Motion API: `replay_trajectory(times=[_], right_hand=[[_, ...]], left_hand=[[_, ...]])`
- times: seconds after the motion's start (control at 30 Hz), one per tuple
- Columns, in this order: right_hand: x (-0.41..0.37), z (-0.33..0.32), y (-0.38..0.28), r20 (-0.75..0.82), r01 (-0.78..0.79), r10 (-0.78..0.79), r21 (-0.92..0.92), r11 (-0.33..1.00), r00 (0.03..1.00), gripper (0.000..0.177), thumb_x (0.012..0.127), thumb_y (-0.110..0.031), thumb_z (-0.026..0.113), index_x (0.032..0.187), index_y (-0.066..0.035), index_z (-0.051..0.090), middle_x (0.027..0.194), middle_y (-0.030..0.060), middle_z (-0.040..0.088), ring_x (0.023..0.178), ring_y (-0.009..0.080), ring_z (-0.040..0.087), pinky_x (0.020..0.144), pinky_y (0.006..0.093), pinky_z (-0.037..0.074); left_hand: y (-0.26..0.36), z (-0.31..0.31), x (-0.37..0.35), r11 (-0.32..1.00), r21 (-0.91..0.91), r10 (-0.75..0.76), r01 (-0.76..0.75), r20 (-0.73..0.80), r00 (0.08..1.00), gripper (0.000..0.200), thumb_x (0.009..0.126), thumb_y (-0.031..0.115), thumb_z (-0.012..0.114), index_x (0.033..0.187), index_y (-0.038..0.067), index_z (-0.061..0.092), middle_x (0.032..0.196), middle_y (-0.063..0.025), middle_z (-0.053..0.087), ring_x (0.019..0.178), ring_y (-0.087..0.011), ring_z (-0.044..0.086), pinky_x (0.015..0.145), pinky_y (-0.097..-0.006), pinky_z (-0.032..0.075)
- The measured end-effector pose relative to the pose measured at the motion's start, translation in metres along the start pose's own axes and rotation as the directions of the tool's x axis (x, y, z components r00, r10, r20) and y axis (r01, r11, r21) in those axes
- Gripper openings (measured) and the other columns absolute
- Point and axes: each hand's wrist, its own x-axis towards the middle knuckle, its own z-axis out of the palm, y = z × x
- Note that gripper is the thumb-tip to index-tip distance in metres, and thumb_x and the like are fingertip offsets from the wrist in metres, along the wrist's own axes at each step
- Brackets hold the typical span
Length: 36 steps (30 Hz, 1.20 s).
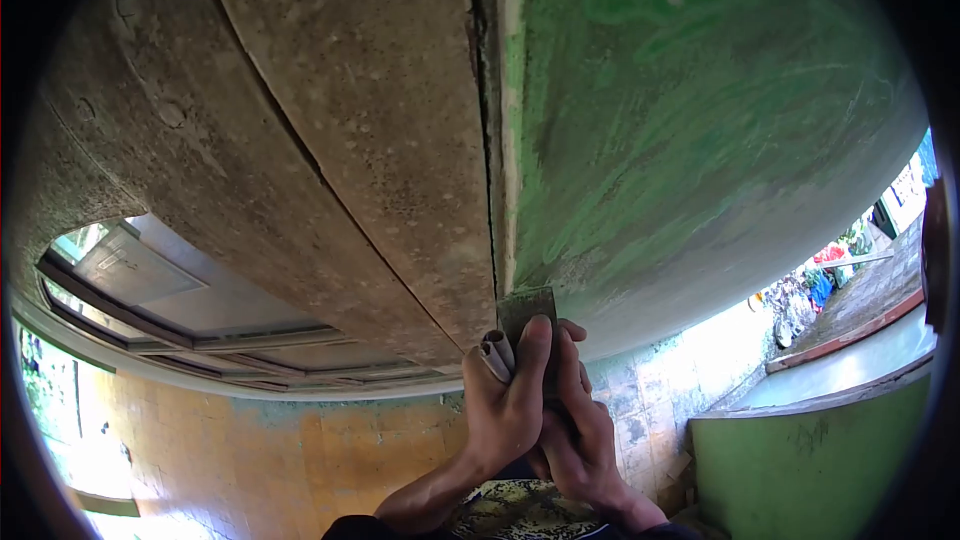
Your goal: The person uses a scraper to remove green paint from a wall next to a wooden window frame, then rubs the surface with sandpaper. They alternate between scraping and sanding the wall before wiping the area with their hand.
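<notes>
A flat scraper (526,306) has its blade edge against the green painted surface (680,120), right beside the pale strip (512,140) where it meets the brown boards. My left hand (505,415) is closed around the scraper, its thumb laid along the blade. Tucked in the same hand is a rolled grey sheet (494,355), its open end showing. My right hand (585,435) is closed on the scraper from the other side, fingers wrapped close to the left hand. The scraper's handle is hidden between both hands.
Stained brown boards (360,100) with dark gaps fill the upper left. A framed glass window (240,280) lies at left. Below runs an orange tiled wall (300,450). At right stands a low green wall (810,460), with colourful clutter (825,265) beyond it.
</notes>
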Motion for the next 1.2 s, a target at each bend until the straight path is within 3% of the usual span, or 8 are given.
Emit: replay_trajectory(times=[0.53, 0.67, 0.73, 0.77, 0.87, 1.03, 1.1, 1.2], right_hand=[[-0.003, -0.001, 0.005, -0.026, 0.037, -0.036, 0.012, 0.999, 0.999, 0.071, 0.09, 0.001, 0.045, 0.154, 0.006, 0.014, 0.104, 0.0225, 0.065, 0.06, 0.0181, 0.063, 0.061, 0.0295, 0.051], [0.008, -0.006, -0.001, -0.048, 0.134, -0.13, 0.077, 0.988, 0.99, 0.07, 0.09, 0.002, 0.044, 0.154, 0.006, 0.015, 0.106, 0.0211, 0.064, 0.059, 0.016, 0.061, 0.059, 0.0281, 0.05], [0.014, -0.012, -0.005, 0.005, 0.354, -0.357, -0.133, 0.926, 0.934, 0.07, 0.09, 0.003, 0.043, 0.154, 0.006, 0.015, 0.112, 0.0204, 0.063, 0.06, 0.0137, 0.06, 0.057, 0.0271, 0.049], [0.0, -0.003, 0.0, -0.059, 0.055, -0.05, 0.088, 0.995, 0.997, 0.069, 0.09, 0.002, 0.044, 0.154, 0.006, 0.016, 0.112, 0.0201, 0.064, 0.062, 0.013, 0.061, 0.058, 0.0269, 0.049], [-0.001, -0.003, -0.004, -0.042, -0.06, 0.068, 0.156, 0.986, 0.997, 0.069, 0.09, 0.002, 0.044, 0.154, 0.006, 0.016, 0.112, 0.0208, 0.065, 0.062, 0.0133, 0.061, 0.059, 0.0273, 0.05], [0.002, -0.007, 0.01, -0.022, 0.163, -0.163, -0.02, 0.986, 0.986, 0.07, 0.089, 0.003, 0.044, 0.153, 0.006, 0.016, 0.106, 0.0184, 0.066, 0.06, 0.0128, 0.061, 0.057, 0.0269, 0.049], [0.001, -0.005, -0.005, -0.013, -0.081, 0.086, 0.21, 0.974, 0.996, 0.071, 0.088, 0.004, 0.044, 0.153, 0.006, 0.016, 0.102, 0.0173, 0.067, 0.059, 0.0127, 0.059, 0.057, 0.0269, 0.048], [0.009, -0.012, -0.02, -0.001, -0.023, 0.024, 0.217, 0.976, 1.0, 0.07, 0.089, 0.004, 0.043, 0.154, 0.006, 0.016, 0.114, 0.0199, 0.063, 0.059, 0.0122, 0.058, 0.056, 0.0268, 0.048]], left_hand=[[-0.001, 0.004, 0.003, 0.991, 0.099, 0.092, -0.094, 0.029, 0.995, 0.035, 0.106, 0.022, 0.047, 0.095, -0.006, 0.065, 0.065, -0.006, 0.063, 0.059, -0.0116, 0.06, 0.052, -0.026, 0.048], [0.015, 0.015, 0.01, 0.976, 0.125, 0.174, -0.181, 0.062, 0.983, 0.035, 0.105, 0.023, 0.048, 0.094, -0.006, 0.063, 0.067, -0.0076, 0.062, 0.058, -0.0137, 0.061, 0.051, -0.027, 0.049], [0.016, 0.016, 0.007, 0.97, 0.112, 0.205, -0.214, 0.089, 0.975, 0.036, 0.105, 0.026, 0.048, 0.093, -0.006, 0.06, 0.071, -0.0093, 0.062, 0.057, -0.0158, 0.062, 0.05, -0.028, 0.05], [-0.003, 0.009, 0.004, 0.98, 0.1, 0.171, -0.174, 0.036, 0.985, 0.034, 0.105, 0.023, 0.047, 0.094, -0.006, 0.063, 0.068, -0.008, 0.063, 0.058, -0.0139, 0.062, 0.051, -0.0271, 0.049], [-0.006, 0.006, 0.003, 0.994, 0.091, 0.062, -0.062, 0.0, 0.998, 0.034, 0.106, 0.021, 0.047, 0.095, -0.006, 0.065, 0.067, -0.0073, 0.064, 0.06, -0.0122, 0.062, 0.053, -0.0262, 0.049], [-0.007, 0.005, 0.003, 0.99, 0.122, 0.065, -0.067, 0.022, 0.998, 0.034, 0.105, 0.02, 0.047, 0.095, -0.006, 0.066, 0.068, -0.0072, 0.064, 0.062, -0.0126, 0.063, 0.054, -0.0263, 0.049], [0.001, 0.009, 0.01, 0.985, 0.132, 0.11, -0.116, 0.047, 0.993, 0.034, 0.105, 0.02, 0.047, 0.095, -0.006, 0.066, 0.068, -0.0071, 0.064, 0.062, -0.0125, 0.063, 0.054, -0.0262, 0.049], [0.008, 0.013, 0.003, 0.985, 0.137, 0.096, -0.101, 0.041, 0.994, 0.033, 0.105, 0.019, 0.047, 0.095, -0.006, 0.066, 0.068, -0.0069, 0.065, 0.063, -0.0119, 0.063, 0.054, -0.0258, 0.049]])
